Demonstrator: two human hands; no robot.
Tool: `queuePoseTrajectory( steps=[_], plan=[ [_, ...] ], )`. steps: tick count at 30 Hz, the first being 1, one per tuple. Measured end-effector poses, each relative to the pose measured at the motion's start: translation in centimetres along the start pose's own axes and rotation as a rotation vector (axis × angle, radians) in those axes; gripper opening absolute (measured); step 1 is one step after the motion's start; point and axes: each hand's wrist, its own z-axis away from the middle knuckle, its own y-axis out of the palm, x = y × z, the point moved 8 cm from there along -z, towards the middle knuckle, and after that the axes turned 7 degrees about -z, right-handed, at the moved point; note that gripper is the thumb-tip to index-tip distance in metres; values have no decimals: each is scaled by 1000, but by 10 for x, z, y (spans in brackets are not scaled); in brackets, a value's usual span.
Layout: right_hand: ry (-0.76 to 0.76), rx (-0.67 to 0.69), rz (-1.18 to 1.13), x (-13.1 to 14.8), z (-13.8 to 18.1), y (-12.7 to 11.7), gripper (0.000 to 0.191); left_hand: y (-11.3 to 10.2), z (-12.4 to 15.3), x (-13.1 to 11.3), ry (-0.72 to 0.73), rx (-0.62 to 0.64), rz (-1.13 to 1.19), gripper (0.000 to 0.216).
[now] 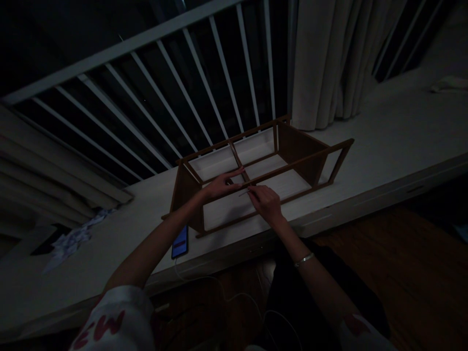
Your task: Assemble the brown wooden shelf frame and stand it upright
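A brown wooden shelf frame [300,170] lies on its side, with panels at both ends and a crossbar [237,155] in the middle. My left hand [222,185] is at the near upper rail beside that crossbar, thumb and fingers on either side of the wood, index finger stretched along it. Just right of it, my right hand [266,202] pinches a thin metal rod [243,193], perhaps a hex key, against the rail's near face. The dim light hides the rod's exact shape and the joint.
The frame rests on a pale window ledge [387,141] in front of white railings [190,48]. A lit phone [180,243] with a white cable [234,295] lies at the frame's left end. Curtains [325,63] hang on both sides; crumpled cloth or paper [75,241] lies left.
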Motion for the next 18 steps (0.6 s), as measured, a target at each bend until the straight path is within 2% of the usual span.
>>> queuePoseTrajectory(
  steps=[18],
  plan=[
    [51, -49, -102, -2, -5, 0, 22, 1, -1, 0, -8, 13, 18, 68]
  ],
)
